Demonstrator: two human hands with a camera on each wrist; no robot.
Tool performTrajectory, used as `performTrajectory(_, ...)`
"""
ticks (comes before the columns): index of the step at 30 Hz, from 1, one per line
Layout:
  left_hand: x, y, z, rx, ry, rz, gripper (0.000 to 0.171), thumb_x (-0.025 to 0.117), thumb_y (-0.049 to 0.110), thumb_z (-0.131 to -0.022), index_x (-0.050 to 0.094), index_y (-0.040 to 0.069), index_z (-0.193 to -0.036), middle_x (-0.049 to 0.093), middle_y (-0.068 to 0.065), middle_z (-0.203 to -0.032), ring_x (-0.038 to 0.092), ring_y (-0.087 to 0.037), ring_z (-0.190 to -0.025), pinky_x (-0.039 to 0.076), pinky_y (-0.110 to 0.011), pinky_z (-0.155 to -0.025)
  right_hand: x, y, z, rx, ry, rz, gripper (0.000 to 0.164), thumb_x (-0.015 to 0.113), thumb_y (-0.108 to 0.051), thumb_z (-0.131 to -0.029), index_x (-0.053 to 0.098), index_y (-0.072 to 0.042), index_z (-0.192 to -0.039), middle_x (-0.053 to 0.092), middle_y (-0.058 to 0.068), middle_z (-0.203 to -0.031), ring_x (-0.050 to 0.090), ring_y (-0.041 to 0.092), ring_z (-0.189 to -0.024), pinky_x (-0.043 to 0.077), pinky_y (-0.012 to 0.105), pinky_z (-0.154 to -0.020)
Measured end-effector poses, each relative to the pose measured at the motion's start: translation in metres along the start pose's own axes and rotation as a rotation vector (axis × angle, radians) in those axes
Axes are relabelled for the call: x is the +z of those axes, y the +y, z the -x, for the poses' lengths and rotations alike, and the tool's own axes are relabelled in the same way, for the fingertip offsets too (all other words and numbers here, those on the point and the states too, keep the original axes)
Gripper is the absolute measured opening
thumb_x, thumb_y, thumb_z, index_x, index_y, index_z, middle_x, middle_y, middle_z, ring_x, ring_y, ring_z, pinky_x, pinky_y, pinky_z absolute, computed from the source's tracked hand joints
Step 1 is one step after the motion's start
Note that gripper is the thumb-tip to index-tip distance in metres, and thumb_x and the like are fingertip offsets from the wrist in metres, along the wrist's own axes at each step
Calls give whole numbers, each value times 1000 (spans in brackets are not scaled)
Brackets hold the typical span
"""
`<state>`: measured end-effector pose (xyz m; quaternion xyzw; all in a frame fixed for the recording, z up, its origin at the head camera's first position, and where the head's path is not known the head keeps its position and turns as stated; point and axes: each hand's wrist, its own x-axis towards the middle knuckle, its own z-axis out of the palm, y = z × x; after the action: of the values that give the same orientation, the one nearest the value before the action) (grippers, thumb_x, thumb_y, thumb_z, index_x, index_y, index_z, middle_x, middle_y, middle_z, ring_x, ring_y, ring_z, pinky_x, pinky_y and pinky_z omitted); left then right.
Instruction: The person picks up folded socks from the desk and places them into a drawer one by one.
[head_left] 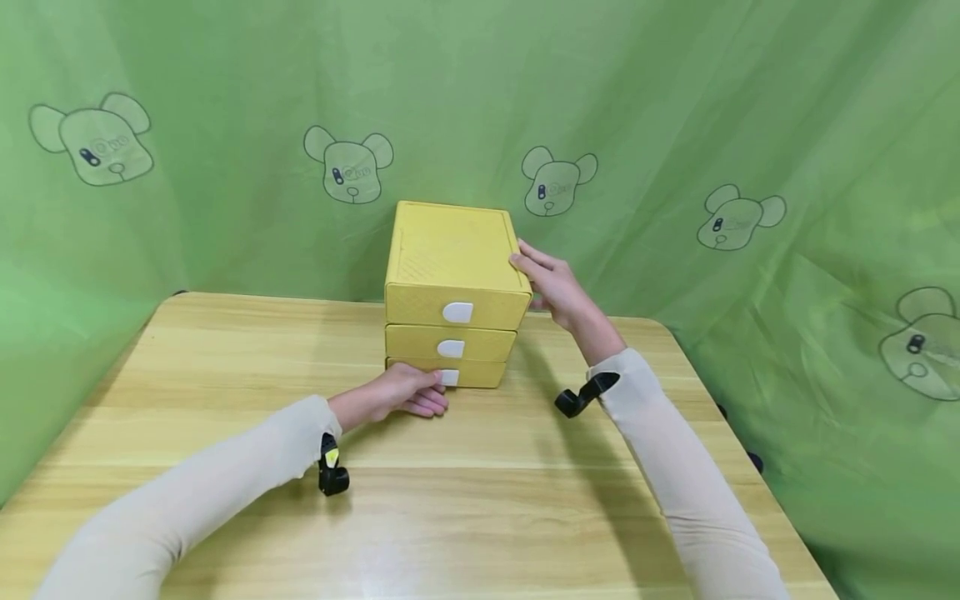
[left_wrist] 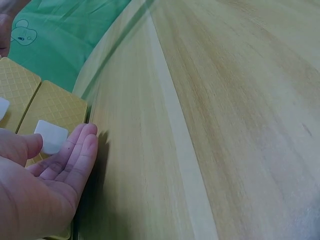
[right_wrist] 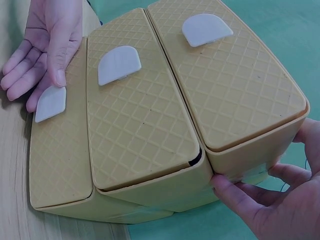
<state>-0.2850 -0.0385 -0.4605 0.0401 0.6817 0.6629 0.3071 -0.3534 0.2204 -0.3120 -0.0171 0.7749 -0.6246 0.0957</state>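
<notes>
A yellow three-tier drawer box [head_left: 459, 250] stands at the far side of the wooden table, a white tab on each waffle-patterned front. Its tiers are stacked slightly out of line. Low at the front, my left hand [head_left: 401, 390] pinches the white tab [right_wrist: 51, 104] of the bottom drawer between thumb and index finger, the other fingers extended beside it. My right hand [head_left: 555, 287] rests against the box's right side near the top, thumb at the upper edge, fingers spread along the wall. All the drawer fronts sit about flush; the inside is hidden.
The wooden table [head_left: 450, 500] extends in front of the box and to both sides. Behind it hangs a green curtain [head_left: 465, 92] printed with bear heads. A black wrist camera [head_left: 332, 467] is worn on the left sleeve, another black camera [head_left: 585, 396] on the right.
</notes>
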Motion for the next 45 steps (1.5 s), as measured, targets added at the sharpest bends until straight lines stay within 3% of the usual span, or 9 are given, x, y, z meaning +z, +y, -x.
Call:
performTrajectory(14, 4, -3, 2, 14, -14, -22, 44, 50, 26, -108, 60, -13, -126, 75, -23, -108, 77, -19, -85, 63, -33, -82, -3, 1, 5, -6, -5, 25, 64, 60, -40, -102, 33, -33, -159, 32, 2, -167, 55, 33, -137, 62, 32, -78)
performTrajectory(25, 9, -1, -7, 36, -18, -4, 43, 53, 26, -107, 63, -12, -123, 77, -20, -103, 77, -18, -83, 64, -32, -79, -12, -1, 8, -24, 7, 32, 64, 60, -40, -102, 32, -32, -159, 28, 0, -169, 56, 35, -135, 63, 33, -79)
performTrajectory(32, 14, -8, -8, 28, -24, -8, 42, 52, 26, -107, 63, -12, -122, 78, -19, -101, 77, -17, -81, 64, -32, -78, -16, 6, 11, 11, -11, 30, 66, 61, -40, -101, 31, -32, -160, 29, 4, -168, 52, 36, -139, 63, 32, -77)
performTrajectory(41, 9, -6, -9, 35, 3, 2, 42, 52, 25, -107, 63, -13, -122, 77, -20, -101, 76, -17, -80, 64, -32, -78, -11, 3, 3, 3, -15, 34, 66, 59, -43, -102, 30, -32, -160, 31, 4, -168, 50, 35, -141, 61, 30, -77)
performTrajectory(45, 10, -7, -10, 31, 19, -21, 42, 52, 25, -107, 64, -12, -121, 77, -20, -101, 76, -15, -78, 64, -32, -77, -10, 2, 2, 38, -14, 21, 67, 58, -44, -102, 28, -33, -161, 34, 6, -166, 51, 35, -140, 59, 33, -85)
